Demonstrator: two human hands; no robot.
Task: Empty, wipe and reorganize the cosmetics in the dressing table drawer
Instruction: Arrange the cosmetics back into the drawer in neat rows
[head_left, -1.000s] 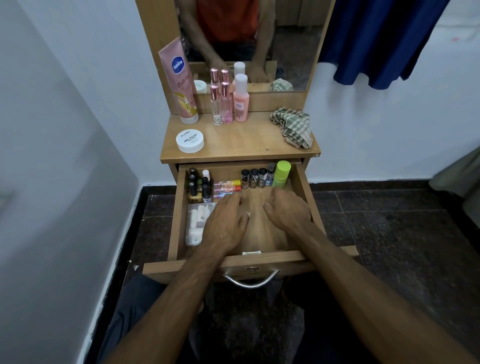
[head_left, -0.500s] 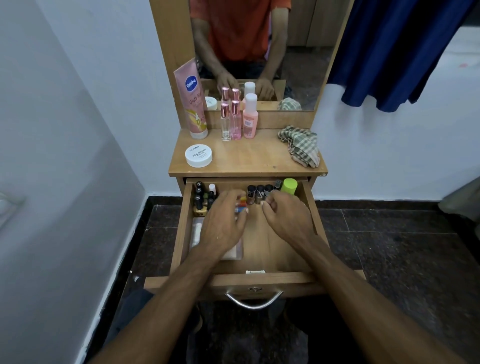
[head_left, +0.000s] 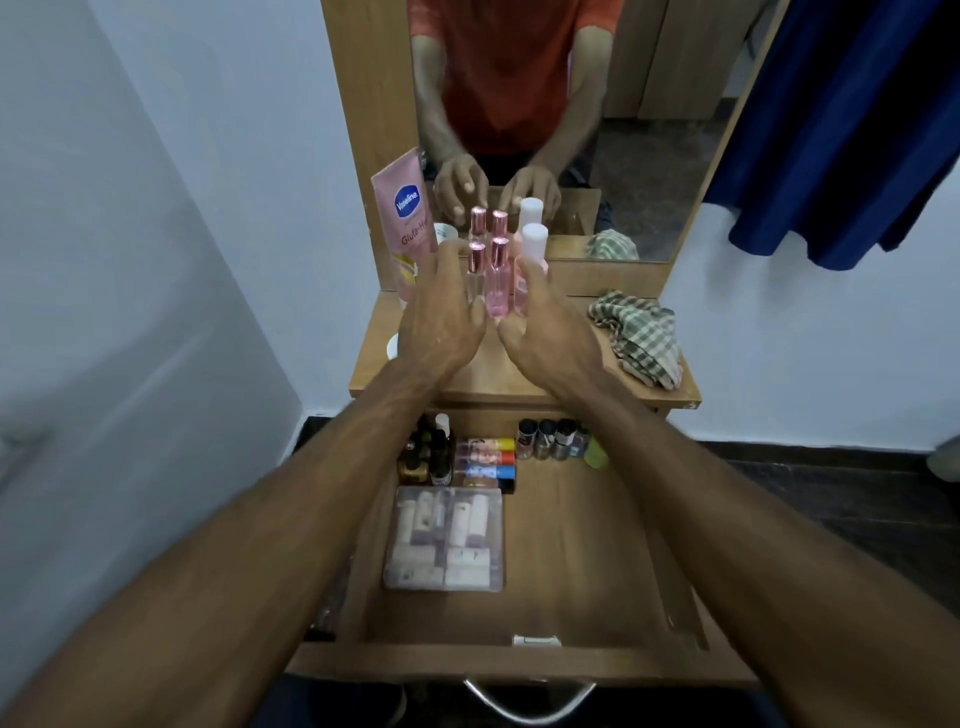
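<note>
As both hands reach at 12 o'clock, left hand (head_left: 441, 317) and right hand (head_left: 545, 332) spread-fingered, empty | bottles (head_left: 496, 280) between them, upright on tabletop (head_left: 545, 379) | risk: hasty two-handed scoop topples them | drawer (head_left: 582, 561) at 6 o'clock, cosmetics inside.

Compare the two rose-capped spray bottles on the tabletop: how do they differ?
The left spray bottle looks clear and colourless; the right spray bottle is pink. The left one stands beside the left hand, partly hidden by its fingers; the right one shows in the gap between both hands. Both stand upright with matching rose-metallic caps.
</note>
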